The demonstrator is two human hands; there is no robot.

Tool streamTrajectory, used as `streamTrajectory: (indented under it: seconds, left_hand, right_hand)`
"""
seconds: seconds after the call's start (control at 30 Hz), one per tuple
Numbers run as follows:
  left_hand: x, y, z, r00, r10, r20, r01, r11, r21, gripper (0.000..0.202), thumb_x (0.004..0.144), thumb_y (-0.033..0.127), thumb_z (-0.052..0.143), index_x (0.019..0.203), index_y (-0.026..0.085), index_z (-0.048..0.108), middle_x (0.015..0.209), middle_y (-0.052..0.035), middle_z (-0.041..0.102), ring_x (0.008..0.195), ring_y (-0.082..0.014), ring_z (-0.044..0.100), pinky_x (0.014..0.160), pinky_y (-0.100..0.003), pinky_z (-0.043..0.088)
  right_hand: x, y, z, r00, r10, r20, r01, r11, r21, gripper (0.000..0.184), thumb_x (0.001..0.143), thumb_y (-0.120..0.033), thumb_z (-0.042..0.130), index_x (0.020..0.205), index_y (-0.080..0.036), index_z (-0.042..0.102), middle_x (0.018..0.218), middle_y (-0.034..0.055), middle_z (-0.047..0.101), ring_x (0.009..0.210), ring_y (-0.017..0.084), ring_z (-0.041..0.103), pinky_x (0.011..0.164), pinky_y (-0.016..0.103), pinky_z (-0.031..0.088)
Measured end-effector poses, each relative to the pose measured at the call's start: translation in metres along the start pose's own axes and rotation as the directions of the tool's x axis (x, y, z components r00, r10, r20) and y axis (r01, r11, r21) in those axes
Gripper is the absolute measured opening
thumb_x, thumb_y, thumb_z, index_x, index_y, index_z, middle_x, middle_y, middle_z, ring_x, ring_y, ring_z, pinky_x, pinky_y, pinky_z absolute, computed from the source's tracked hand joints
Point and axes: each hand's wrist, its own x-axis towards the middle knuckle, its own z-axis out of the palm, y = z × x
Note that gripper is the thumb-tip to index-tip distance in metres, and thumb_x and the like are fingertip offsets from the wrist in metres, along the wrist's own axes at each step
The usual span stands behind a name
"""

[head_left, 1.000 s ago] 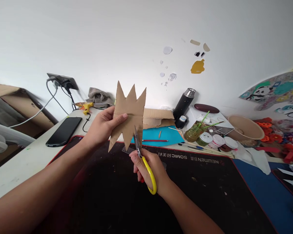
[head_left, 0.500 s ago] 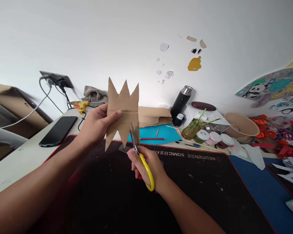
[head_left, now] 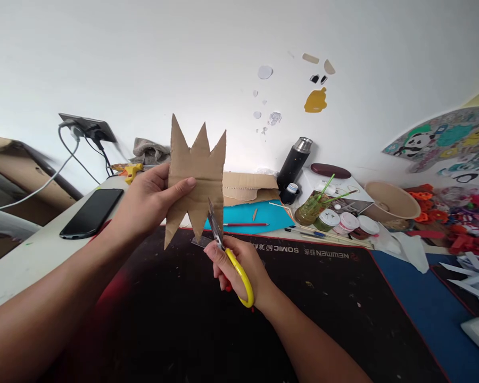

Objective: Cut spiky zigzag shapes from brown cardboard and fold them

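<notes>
A brown piece of cardboard [head_left: 201, 165] with pointed zigzag ends at top and bottom is held upright above the desk mat. My left hand [head_left: 154, 194] grips it by its left edge, thumb across the front and the other fingers behind. Scissors [head_left: 239, 276] with a yellow handle loop are in my right hand [head_left: 243, 260], the thumb through the loop. Their blades overlap the lower right of the cardboard, tips pointing up and left beside the middle lower point. Part of the lower blade is hidden behind the cardboard.
The black desk mat [head_left: 207, 319] lies under my hands. Behind are more cardboard [head_left: 251, 186], a blue sheet [head_left: 239, 215], a red pencil [head_left: 245, 224], a black thermos [head_left: 295, 162] and several paint jars [head_left: 329, 219]. A phone [head_left: 91, 213] and a yellow glue gun [head_left: 131, 173] are leftward.
The cardboard has shifted slightly left and its top has risen a little in view. The scissor blades have tilted more to the left against it. Both hands keep their holds.
</notes>
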Motion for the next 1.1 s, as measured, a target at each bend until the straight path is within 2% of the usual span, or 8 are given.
streamTrajectory:
  seconds: [0.27,0.47,0.83,1.1]
  left_hand:
    - [0.001,-0.011,0.003,0.995,-0.081,0.062,0.085,0.993,-0.077,0.049,0.076,0.053,0.094,0.11,0.021,0.081,0.099,-0.0065,0.085,0.076,-0.0246,0.076,0.057,-0.028,0.061]
    - [0.002,-0.019,0.005,0.99,-0.098,0.106,0.113,0.981,-0.154,0.046,0.079,0.049,0.093,0.113,0.02,0.08,0.103,-0.0062,0.085,0.084,-0.0243,0.078,0.066,-0.028,0.064]
    - [0.001,-0.012,0.007,0.991,-0.108,0.08,0.116,0.987,-0.108,0.046,0.081,0.045,0.092,0.116,0.019,0.076,0.107,-0.007,0.085,0.084,-0.0232,0.079,0.069,-0.028,0.064]
    - [0.003,-0.016,0.013,0.985,-0.145,0.093,0.163,0.961,-0.224,0.042,0.079,0.04,0.093,0.108,0.015,0.077,0.098,-0.0076,0.085,0.078,-0.0212,0.077,0.068,-0.028,0.063]
  right_hand:
    - [-0.001,0.003,0.002,1.0,-0.015,-0.012,0.016,0.999,0.046,0.05,0.098,-0.07,0.067,0.093,-0.021,0.065,0.063,-0.006,0.059,0.043,0.008,0.054,0.043,0.02,0.041]
    - [-0.002,0.003,0.003,0.999,-0.038,-0.006,0.038,0.997,0.071,0.049,0.1,-0.069,0.065,0.094,-0.02,0.065,0.059,-0.0074,0.056,0.039,0.008,0.051,0.041,0.02,0.04]
    - [-0.004,-0.001,0.005,0.998,-0.057,-0.026,0.058,0.997,0.058,0.049,0.102,-0.068,0.063,0.088,-0.021,0.062,0.051,-0.008,0.053,0.036,0.008,0.048,0.039,0.019,0.039]
    - [-0.004,-0.001,0.005,0.998,-0.045,-0.046,0.044,0.998,-0.035,0.046,0.103,-0.065,0.062,0.088,-0.022,0.062,0.049,-0.0072,0.052,0.036,0.011,0.05,0.039,0.02,0.039]
